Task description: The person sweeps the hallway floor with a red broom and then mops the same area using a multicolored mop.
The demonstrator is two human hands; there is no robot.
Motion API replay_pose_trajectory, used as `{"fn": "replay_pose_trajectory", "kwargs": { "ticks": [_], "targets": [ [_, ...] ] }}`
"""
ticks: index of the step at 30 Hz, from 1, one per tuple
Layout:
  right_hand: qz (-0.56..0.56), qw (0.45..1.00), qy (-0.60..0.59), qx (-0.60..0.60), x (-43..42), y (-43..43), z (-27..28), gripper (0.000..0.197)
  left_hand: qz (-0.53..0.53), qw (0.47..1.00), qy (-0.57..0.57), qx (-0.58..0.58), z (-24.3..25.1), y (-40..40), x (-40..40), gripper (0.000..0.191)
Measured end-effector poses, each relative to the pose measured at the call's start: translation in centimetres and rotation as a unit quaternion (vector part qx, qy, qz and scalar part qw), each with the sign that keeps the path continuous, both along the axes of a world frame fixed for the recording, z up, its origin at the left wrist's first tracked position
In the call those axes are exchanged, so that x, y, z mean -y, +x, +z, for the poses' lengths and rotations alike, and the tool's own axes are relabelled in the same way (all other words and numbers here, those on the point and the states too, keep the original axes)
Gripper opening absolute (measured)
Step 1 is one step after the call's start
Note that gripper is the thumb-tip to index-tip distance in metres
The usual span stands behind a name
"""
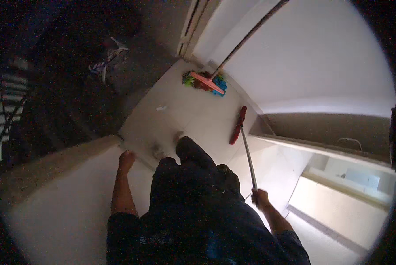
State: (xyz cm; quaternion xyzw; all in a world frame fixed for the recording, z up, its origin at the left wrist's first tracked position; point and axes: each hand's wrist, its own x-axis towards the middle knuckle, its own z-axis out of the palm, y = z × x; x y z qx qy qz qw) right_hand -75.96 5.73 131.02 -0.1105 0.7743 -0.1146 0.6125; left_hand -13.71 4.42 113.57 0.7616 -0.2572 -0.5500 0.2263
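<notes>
My right hand [260, 198] grips the pale pole [249, 159] of a long-handled floor tool. Its narrow red head [239, 125] is at the floor, right of my feet; whether it is a squeegee or a broom, I cannot tell. My left hand [127, 159] hangs low on the left, near a white wall, with its fingers blurred and nothing plainly held. Ahead, a mop with a pink crossbar [207, 82] sits on the floor over shaggy blue, green and brown strands. Its brown handle [247, 38] slants up along the wall.
Light floor tiles [198, 109] lie around my feet, with a small white scrap [161, 108] on them. A dark opening borders the left, with a pale object [111, 58] in it. A white wall [317, 66] and a doorway with a frame [320, 149] stand on the right.
</notes>
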Motion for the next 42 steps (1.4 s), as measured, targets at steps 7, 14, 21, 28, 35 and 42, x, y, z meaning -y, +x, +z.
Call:
{"fn": "replay_pose_trajectory", "kwargs": {
  "ticks": [7,14,21,28,35,42],
  "targets": [
    [-0.111,0.993,0.033,-0.016,4.7,1.3,-6.9,0.023,-0.038,0.998,-0.005,-0.043,-11.6,8.4,5.8,0.034],
    [-0.042,0.990,-0.006,-0.132,6.2,-0.5,-16.5,0.014,-0.114,0.989,-0.079,0.054,-9.4,5.8,9.9,0.029],
    [-0.013,0.993,-0.038,-0.114,-2.5,2.2,-19.0,0.009,-0.152,0.983,-0.070,0.080,-10.9,6.3,9.5,0.025],
    [0.035,0.995,-0.088,-0.039,0.7,10.5,-15.8,0.017,-0.196,0.964,-0.143,0.110,-11.4,9.5,15.6,0.021],
    [0.013,0.996,-0.091,0.023,2.7,18.0,-16.6,0.020,-0.251,0.926,-0.236,0.152,-8.2,10.4,28.1,0.020],
    [0.052,0.980,-0.151,0.121,7.8,19.0,-13.0,0.025,-0.421,0.860,-0.195,0.213,-6.9,3.2,33.1,0.029]
  ]
}}
